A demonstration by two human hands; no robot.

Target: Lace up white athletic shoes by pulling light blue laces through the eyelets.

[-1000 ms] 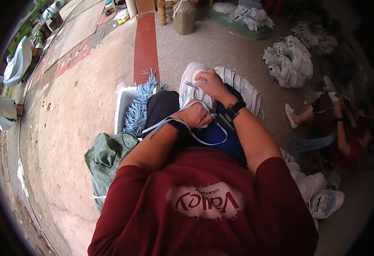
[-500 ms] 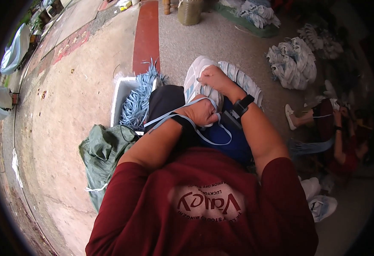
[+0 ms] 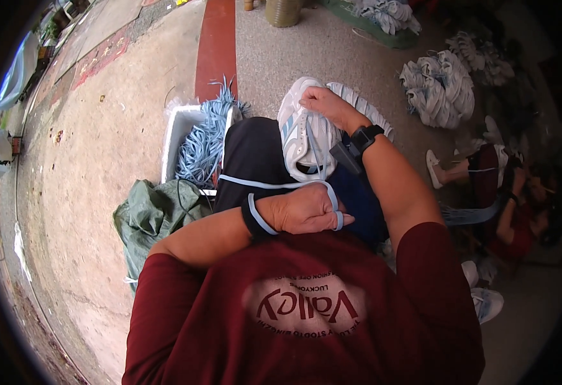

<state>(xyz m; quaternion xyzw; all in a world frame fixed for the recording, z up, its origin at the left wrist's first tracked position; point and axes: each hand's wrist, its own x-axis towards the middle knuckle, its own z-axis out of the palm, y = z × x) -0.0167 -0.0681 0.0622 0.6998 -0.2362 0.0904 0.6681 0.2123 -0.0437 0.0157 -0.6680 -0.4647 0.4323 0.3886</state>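
A white sneaker (image 3: pixel 292 144) with light blue trim lies over my lap, its toe pointing away and its dark opening toward me. My right hand (image 3: pixel 332 108) rests on its front, fingers bent and pinched at the toe end of the lacing; the fingertips are partly hidden. Close to my belly, my left hand (image 3: pixel 310 208) is closed round a light blue shoelace (image 3: pixel 261 184). One stretch of lace crosses my dark trouser leg, and another piece lies along my left wrist. Beyond the sneaker, several white shoe pieces (image 3: pixel 367 109) stand in an overlapping row.
Left of my leg, a white foam box (image 3: pixel 173 144) holds a heap of blue laces (image 3: pixel 200 151), with a green sack (image 3: pixel 149 208) beside it. A bundle of white shoe uppers (image 3: pixel 438 90) lies to the right. Another person (image 3: pixel 518 199) sits at the far right.
My left hand has drawn back from the sneaker toward my belly, carrying the lace. The sneaker's opening now shows. My right hand stays at its front, nearly unmoved.
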